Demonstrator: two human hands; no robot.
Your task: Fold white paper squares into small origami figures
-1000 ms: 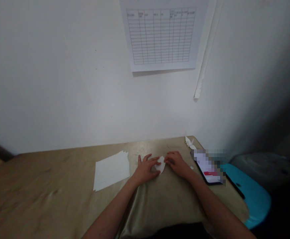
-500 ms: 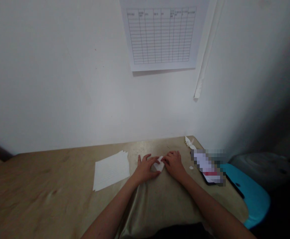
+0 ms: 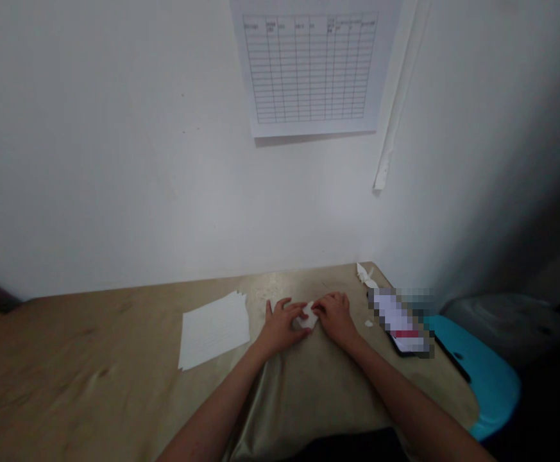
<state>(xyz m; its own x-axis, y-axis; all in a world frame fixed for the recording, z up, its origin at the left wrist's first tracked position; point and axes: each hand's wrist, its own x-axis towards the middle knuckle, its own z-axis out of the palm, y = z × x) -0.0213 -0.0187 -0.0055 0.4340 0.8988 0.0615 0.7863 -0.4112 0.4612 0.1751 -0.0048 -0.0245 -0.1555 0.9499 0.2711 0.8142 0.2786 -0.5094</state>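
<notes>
I see my left hand (image 3: 280, 324) lying flat on the table (image 3: 92, 359), palm down, with its fingers spread a little and the fingertips pressing on a small folded paper (image 3: 308, 316). My right hand (image 3: 336, 314) sits just beside it, fingers curled in and pinching the right edge of the same paper, so both hands are holding it down between them. The paper is small and white, lying on the wooden top near the far edge, about midway between my two hands; I cannot make out its exact fold. To the left of my left hand, close by but not touching it, lies a stack of white sheets (image 3: 215, 328), slightly fanned. To the right of my right hand is a tiny scrap of paper (image 3: 369, 323), and beyond that a phone (image 3: 402, 324) lying at the table's right edge with its screen lit. At the far right corner sits a small folded paper figure (image 3: 366, 275). A printed grid chart (image 3: 311, 70) hangs on the wall above, and a blue stool (image 3: 482, 378) stands to the right of the table.
</notes>
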